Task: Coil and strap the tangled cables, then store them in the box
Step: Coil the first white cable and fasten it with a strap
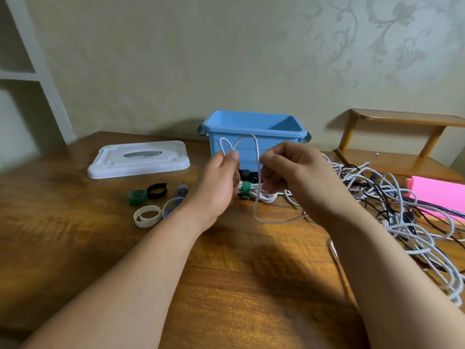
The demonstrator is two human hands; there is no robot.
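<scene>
My left hand [222, 182] pinches small loops of a thin white cable [256, 157] above the table. My right hand [289, 170] grips the same cable a little to the right; from it the cable hangs down, curves across the wood and runs into the tangled pile of white and black cables [402, 210] on the right. Between my hands, on the table, lies a coiled white cable bound with a green strap [247, 187], with a black bundle [247, 173] behind it. The open blue box [251, 127] stands behind my hands.
The box's white lid [141, 159] lies at the left. Several rolled straps [156, 200], green, black, white and grey-blue, sit left of my left wrist. Pink paper [440, 195] lies under the tangle, and a wooden shelf [402, 137] stands at the back right.
</scene>
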